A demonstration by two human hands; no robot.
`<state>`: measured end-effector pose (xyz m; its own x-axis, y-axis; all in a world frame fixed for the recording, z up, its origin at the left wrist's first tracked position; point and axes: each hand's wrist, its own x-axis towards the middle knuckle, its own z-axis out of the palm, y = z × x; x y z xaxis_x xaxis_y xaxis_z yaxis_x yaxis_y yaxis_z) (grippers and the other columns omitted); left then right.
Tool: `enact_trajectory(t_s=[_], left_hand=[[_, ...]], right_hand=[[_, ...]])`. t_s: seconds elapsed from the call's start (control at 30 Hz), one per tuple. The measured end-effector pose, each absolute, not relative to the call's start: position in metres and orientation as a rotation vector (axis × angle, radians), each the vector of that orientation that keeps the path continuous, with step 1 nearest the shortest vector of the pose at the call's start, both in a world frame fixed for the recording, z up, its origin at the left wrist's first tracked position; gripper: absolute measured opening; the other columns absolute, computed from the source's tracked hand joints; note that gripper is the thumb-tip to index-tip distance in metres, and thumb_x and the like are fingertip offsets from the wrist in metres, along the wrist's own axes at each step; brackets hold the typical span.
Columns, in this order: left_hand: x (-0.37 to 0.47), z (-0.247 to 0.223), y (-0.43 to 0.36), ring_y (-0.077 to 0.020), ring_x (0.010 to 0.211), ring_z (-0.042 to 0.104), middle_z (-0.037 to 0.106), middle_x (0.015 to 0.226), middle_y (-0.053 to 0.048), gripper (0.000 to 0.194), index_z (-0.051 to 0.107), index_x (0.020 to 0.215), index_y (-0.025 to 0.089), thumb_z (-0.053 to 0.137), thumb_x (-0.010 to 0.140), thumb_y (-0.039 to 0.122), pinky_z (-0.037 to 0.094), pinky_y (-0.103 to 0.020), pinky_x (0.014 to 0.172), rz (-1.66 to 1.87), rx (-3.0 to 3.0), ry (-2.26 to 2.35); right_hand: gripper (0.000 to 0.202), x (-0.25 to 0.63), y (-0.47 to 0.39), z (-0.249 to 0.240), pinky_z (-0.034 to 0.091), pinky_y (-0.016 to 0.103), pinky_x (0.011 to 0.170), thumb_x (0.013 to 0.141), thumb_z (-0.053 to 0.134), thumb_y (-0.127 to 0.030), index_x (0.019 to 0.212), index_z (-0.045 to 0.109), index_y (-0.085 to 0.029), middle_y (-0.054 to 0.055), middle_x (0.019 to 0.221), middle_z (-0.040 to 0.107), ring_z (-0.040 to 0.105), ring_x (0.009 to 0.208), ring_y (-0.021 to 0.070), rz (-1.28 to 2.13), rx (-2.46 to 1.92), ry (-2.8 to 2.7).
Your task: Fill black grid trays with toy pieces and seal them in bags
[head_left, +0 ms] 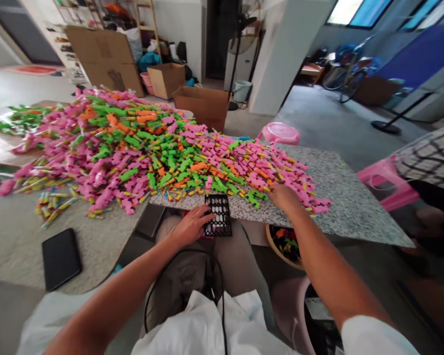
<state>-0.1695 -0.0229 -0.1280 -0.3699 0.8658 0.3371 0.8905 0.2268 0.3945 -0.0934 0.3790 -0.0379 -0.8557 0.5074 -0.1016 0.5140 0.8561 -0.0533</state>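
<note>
My left hand [193, 225] grips the left side of a black plastic grid tray [222, 228], held over my lap at the table's front edge. One small pink toy piece [208, 183] stands up at the tray's far left corner. My right hand [284, 198] reaches to the front of a big heap of small plastic toy pieces [170, 148], coloured pink, green and orange with yellow parts. Its fingers are closed together against the heap, and whatever they hold is hidden. Green pieces [254, 198] lie just left of that hand.
A black tablet-like object [61, 259] lies on the speckled stone table [358, 202] at left. Below the right edge are a round tub of pieces [271, 241] and a pink bin [290, 305]. Cardboard boxes [203, 103] and a pink stool [280, 132] stand beyond. Someone sits at right.
</note>
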Motion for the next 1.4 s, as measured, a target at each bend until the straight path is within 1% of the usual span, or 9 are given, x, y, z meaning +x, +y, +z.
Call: enact_trajectory(t_s=[0.1,0.2,0.27,0.33,0.47,0.57,0.63,0.93,1.4], left_hand=[[-0.17,-0.131,-0.021,-0.0312,0.155,0.042,0.056,0.151,-0.015,0.072,0.061,0.147,0.021,0.055,0.078,-0.001,0.045,-0.053,0.124,-0.847,-1.737,-2.407],[-0.169,-0.131,-0.02,-0.0313,0.153,0.044,0.057,0.149,-0.015,0.069,0.062,0.146,0.021,0.056,0.08,0.0,0.046,-0.054,0.123,-0.847,-1.719,-2.401],[-0.168,-0.131,-0.019,-0.0319,0.152,0.046,0.057,0.149,-0.016,0.067,0.061,0.145,0.021,0.057,0.081,0.002,0.046,-0.054,0.123,-0.854,-1.71,-2.408],[-0.167,-0.131,-0.019,-0.0324,0.152,0.046,0.058,0.149,-0.017,0.065,0.06,0.145,0.018,0.058,0.081,0.004,0.045,-0.054,0.124,-0.878,-1.709,-2.401],[-0.167,-0.135,-0.02,-0.0303,0.153,0.044,0.056,0.151,-0.019,0.065,0.056,0.144,0.015,0.057,0.081,0.003,0.043,-0.053,0.127,-0.935,-1.707,-2.358],[-0.167,-0.14,-0.021,-0.0312,0.155,0.042,0.049,0.157,-0.02,0.062,0.057,0.141,0.015,0.059,0.08,0.002,0.043,-0.053,0.127,-0.91,-1.68,-2.361],[-0.167,-0.142,-0.021,-0.032,0.154,0.042,0.047,0.159,-0.02,0.061,0.059,0.14,0.016,0.06,0.08,0.003,0.045,-0.052,0.126,-0.887,-1.662,-2.378],[-0.168,-0.139,-0.019,-0.03,0.151,0.046,0.054,0.152,-0.018,0.062,0.061,0.14,0.016,0.057,0.079,0.002,0.045,-0.051,0.125,-0.963,-1.642,-2.381],[-0.169,-0.131,-0.021,-0.0277,0.151,0.047,0.054,0.154,-0.018,0.062,0.063,0.136,0.015,0.053,0.077,0.001,0.042,-0.051,0.127,-1.105,-1.655,-2.379]], right_hand=[[0.027,-0.09,0.354,-0.037,0.049,0.031,0.071,0.096,0.062,-0.038,0.097,0.079,-0.018,0.011,0.085,0.076,0.07,0.079,0.024,-0.483,0.851,3.064],[0.031,-0.094,0.303,-0.045,0.048,0.028,0.059,0.093,0.061,-0.044,0.094,0.076,-0.017,0.005,0.067,0.069,0.063,0.06,0.0194,-1.141,0.807,2.932],[0.032,-0.101,0.264,-0.055,0.049,0.027,0.055,0.092,0.061,-0.045,0.097,0.075,-0.016,0.004,0.065,0.069,0.061,0.055,0.018,-1.491,0.687,2.736],[0.032,-0.111,0.231,-0.066,0.051,0.027,0.055,0.091,0.061,-0.044,0.101,0.075,-0.017,0.004,0.07,0.072,0.063,0.056,0.0174,-1.616,0.548,2.64],[0.025,-0.131,0.197,-0.083,0.055,0.028,0.071,0.095,0.06,-0.035,0.102,0.077,-0.018,0.005,0.08,0.076,0.071,0.072,0.0202,-1.338,0.349,2.831],[0.022,-0.139,0.191,-0.09,0.054,0.03,0.089,0.096,0.063,-0.03,0.107,0.078,-0.019,0.008,0.1,0.08,0.074,0.096,0.0231,-1.075,0.289,2.979],[0.023,-0.141,0.191,-0.091,0.052,0.029,0.093,0.098,0.063,-0.031,0.111,0.078,-0.019,0.009,0.107,0.08,0.074,0.103,0.0236,-0.966,0.257,3.02],[0.022,-0.14,0.186,-0.084,0.046,0.028,0.085,0.102,0.06,-0.032,0.108,0.076,-0.017,0.009,0.102,0.079,0.072,0.097,0.0233,-0.674,0.135,3.074],[0.025,-0.143,0.188,-0.089,0.044,0.026,0.085,0.105,0.057,-0.033,0.115,0.074,-0.018,0.01,0.11,0.079,0.071,0.101,0.0218,-0.635,0.084,3.053]])
